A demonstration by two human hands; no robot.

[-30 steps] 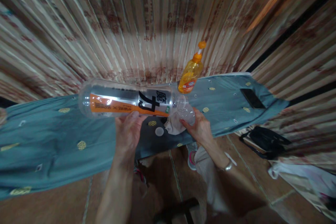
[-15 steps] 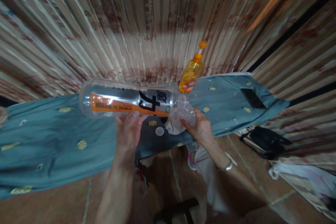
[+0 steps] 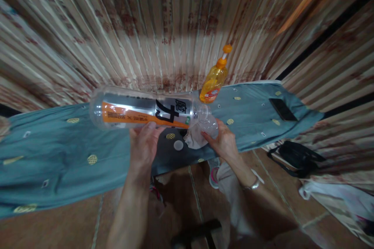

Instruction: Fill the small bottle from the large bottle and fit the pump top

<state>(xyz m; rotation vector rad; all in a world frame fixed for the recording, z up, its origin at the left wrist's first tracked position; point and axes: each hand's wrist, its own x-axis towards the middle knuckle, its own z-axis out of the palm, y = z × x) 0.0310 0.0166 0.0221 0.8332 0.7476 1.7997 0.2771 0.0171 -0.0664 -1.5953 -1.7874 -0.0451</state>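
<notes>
Left fingers (image 3: 149, 126) grip the bottle (image 3: 137, 109), right fingers (image 3: 208, 137) a clear vessel (image 3: 210, 126); slackening on the right could drop it.

Most fingers of my left hand (image 3: 143, 142) are hidden behind the big bottle (image 3: 140, 111) — its small print (image 3: 127, 116) too blurred to read. My right hand (image 3: 224, 139) covers part of a clear round piece (image 3: 212, 129); whether that touches the bottle's mouth (image 3: 206, 112), I can't tell. The near edge cuts off a dark bar (image 3: 198, 232).
</notes>
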